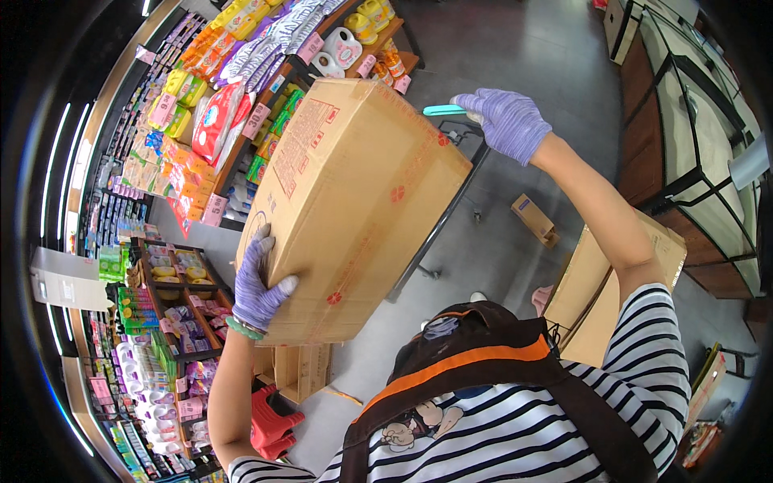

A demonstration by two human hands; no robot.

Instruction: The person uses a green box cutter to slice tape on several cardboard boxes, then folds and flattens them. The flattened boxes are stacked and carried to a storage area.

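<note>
A large taped cardboard box (356, 199) bearing red print sits tilted in view, its sealed top facing me. My left hand (259, 284), in a purple knit glove, grips the box's near left edge, thumb on the taped face and fingers along the printed side. In my gloved right hand (504, 121) is a slim turquoise tool (444, 110), apparently a box cutter, held just off the box's far right corner. Whether its blade is out cannot be seen. Under the box shows the dark metal frame of a wheeled cart (444, 220).
Shelves of packaged household goods (235, 121) stand close on the left. A red plastic stool (272, 422) and an opened carton (302, 371) are below my left arm. Flattened cardboard (586, 296) leans at right, near a small carton (534, 220) on the floor. Wood-fronted display cases (658, 145) line the right.
</note>
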